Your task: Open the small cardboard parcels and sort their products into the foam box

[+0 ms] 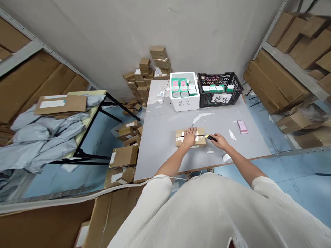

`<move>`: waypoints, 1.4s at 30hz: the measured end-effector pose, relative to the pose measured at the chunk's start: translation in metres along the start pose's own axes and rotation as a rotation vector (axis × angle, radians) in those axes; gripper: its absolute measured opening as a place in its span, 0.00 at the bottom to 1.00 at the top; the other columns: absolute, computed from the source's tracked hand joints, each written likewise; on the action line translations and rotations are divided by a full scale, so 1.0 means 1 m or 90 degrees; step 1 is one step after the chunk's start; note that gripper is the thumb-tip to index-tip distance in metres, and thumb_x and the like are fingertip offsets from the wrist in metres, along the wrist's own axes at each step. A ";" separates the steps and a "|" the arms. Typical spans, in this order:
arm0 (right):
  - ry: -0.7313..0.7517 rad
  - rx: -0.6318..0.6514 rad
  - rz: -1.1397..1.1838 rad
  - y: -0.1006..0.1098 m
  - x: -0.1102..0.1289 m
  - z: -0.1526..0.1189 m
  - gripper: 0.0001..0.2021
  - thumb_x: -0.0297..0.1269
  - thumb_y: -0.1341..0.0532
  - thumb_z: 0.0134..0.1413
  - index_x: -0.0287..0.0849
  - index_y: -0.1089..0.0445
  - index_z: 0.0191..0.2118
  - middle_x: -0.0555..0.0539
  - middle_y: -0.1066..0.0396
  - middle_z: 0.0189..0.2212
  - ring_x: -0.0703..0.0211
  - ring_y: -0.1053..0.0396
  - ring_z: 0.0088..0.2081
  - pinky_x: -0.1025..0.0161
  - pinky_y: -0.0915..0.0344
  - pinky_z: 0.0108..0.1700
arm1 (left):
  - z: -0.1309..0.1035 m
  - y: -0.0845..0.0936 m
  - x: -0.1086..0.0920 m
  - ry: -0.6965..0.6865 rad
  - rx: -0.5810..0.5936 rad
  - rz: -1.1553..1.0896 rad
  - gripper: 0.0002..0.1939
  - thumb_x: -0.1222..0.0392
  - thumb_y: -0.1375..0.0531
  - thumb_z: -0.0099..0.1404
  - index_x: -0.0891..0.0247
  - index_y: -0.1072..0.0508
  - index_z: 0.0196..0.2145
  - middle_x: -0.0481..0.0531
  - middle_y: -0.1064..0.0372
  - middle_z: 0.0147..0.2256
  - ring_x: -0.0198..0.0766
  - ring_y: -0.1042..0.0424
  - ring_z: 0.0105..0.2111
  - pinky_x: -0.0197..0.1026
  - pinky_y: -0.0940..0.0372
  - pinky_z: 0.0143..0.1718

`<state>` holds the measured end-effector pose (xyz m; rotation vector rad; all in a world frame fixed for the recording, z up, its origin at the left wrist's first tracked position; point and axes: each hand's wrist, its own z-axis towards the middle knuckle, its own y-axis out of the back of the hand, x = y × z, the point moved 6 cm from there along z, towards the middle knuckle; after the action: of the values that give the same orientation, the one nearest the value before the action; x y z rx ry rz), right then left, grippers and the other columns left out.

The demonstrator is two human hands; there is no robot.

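Note:
A small taped cardboard box (pixel 178 141) lies on the grey tabletop near its front edge. My left hand (pixel 190 136) rests on top of the box, its fingers stretched out and pressed against the cardboard. A black and yellow utility knife (pixel 210 137) is gripped in my right hand (pixel 220 141), just right of the box. The knife's tip reaches the box's right end at the tape line. How deep the blade sits I cannot tell.
A white foam box (pixel 184 104) and a black plastic crate (pixel 219 100), both holding small cartons, stand at the back of the table (pixel 157 137). A pink pixelated item (pixel 242 127) lies right. Paper scraps are scattered about. Grey parcels (pixel 54 132) cover a left table.

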<state>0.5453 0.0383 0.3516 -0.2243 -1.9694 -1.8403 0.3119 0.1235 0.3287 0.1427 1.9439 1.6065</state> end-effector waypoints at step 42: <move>-0.345 -0.147 0.539 -0.016 -0.071 -0.003 0.32 0.71 0.40 0.57 0.48 0.37 0.52 0.40 0.19 0.47 0.49 0.19 0.47 0.55 0.25 0.45 | -0.033 -0.007 0.036 0.188 -0.026 -0.300 0.47 0.49 0.38 0.71 0.58 0.55 0.79 0.64 0.32 0.68 0.56 0.29 0.65 0.53 0.32 0.62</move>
<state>0.6024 0.0459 0.3076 -1.4987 -1.5363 -1.4807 0.2676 0.1095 0.3108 -0.5587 1.9630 1.4017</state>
